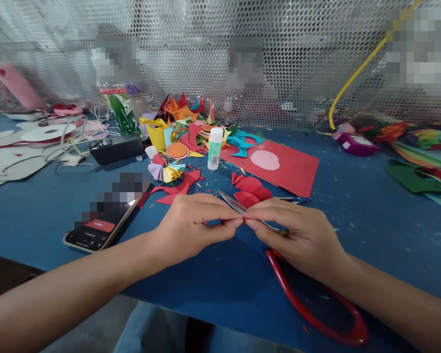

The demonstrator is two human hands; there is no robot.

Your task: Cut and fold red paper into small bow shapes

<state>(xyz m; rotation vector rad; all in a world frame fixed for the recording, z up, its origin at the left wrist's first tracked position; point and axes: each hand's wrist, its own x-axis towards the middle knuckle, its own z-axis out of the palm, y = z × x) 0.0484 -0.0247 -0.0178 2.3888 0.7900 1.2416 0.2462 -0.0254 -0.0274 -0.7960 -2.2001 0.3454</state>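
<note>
My left hand and my right hand meet fingertip to fingertip above the table's near side. Both are closed in a pinch on a small piece of red paper, mostly hidden by the fingers. Red-handled scissors pass beneath my right hand, blades pointing away to the left. Whether that hand also bears on them cannot be made out. Just beyond my fingers lies a small pile of red paper petals. A glue stick with a white cap stands upright behind them.
A phone lies left of my left hand. Further back are colourful paper scraps, a folded paper flower, a red sheet with a pink oval, and a black box. A purple object sits right, before a perforated metal screen.
</note>
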